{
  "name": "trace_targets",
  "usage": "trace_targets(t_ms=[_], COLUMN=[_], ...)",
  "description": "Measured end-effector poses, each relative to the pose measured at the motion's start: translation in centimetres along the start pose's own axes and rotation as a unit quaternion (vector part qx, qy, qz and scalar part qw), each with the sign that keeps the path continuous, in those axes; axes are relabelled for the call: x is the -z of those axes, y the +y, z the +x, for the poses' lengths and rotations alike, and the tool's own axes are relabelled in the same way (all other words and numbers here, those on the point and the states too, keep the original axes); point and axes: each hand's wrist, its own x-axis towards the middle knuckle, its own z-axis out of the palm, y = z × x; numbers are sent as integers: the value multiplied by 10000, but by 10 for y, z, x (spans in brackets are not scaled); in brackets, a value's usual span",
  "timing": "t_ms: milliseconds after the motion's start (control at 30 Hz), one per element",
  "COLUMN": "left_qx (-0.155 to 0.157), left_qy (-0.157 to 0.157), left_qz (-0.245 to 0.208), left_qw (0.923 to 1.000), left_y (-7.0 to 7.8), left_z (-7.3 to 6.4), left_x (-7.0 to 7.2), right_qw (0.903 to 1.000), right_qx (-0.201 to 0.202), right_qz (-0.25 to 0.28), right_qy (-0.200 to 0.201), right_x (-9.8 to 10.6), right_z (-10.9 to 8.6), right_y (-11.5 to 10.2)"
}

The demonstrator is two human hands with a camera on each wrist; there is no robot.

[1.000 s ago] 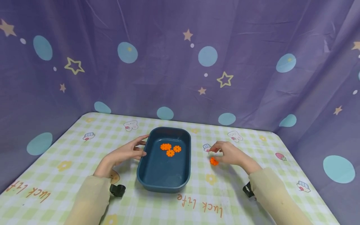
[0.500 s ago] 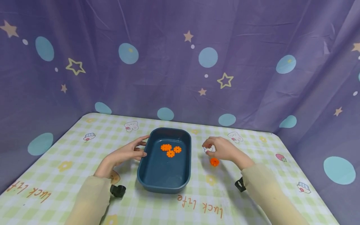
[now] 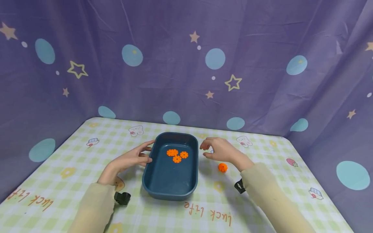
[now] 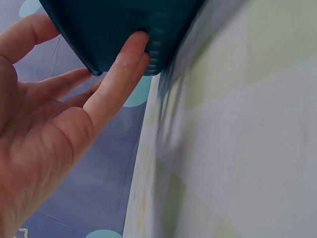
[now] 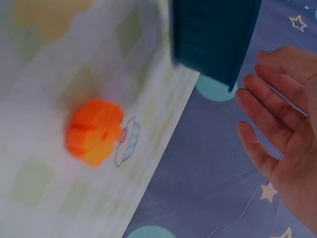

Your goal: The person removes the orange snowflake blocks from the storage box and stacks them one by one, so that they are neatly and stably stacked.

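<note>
A dark blue rectangular box (image 3: 170,181) stands on the table with several orange notched, flower-shaped discs (image 3: 176,159) lying in its far half. My left hand (image 3: 132,158) is at the box's left side. In the left wrist view, its extended fingers (image 4: 119,74) rest against the outer wall. My right hand (image 3: 220,150) hovers near the box's right side, fingers loosely bent and holding nothing. Below it on the cloth lies another orange piece (image 3: 222,167), thicker than a single flat disc. The right wrist view shows this orange piece (image 5: 95,133) blurred and apart from the hand.
A green-and-white checked cloth (image 3: 70,207) with printed drawings covers the table. Behind and at both sides hangs a purple curtain (image 3: 180,81) with stars and dots. Black wrist straps (image 3: 122,198) show at both sleeves.
My right hand has moved away from the orange piece, leftward toward the box and slightly farther back. The orange piece stays on the cloth. The left hand and box look unmoved.
</note>
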Motion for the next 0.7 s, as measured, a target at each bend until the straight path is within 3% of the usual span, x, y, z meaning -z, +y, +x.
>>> trace_targets(t_ms=[233,700], left_qx=[-38,-15], left_qy=[6,38], left_qz=[-5,12], left_qw=[10000,10000], left_y=[0,1], left_z=[0,0], left_x=[0,-1], right_qw=[9993,9976], right_qx=[361,516], right_qz=[-19,-80], right_qy=[14,-448], right_x=[-1,-20], right_z=[16,43], right_y=[-16,-41])
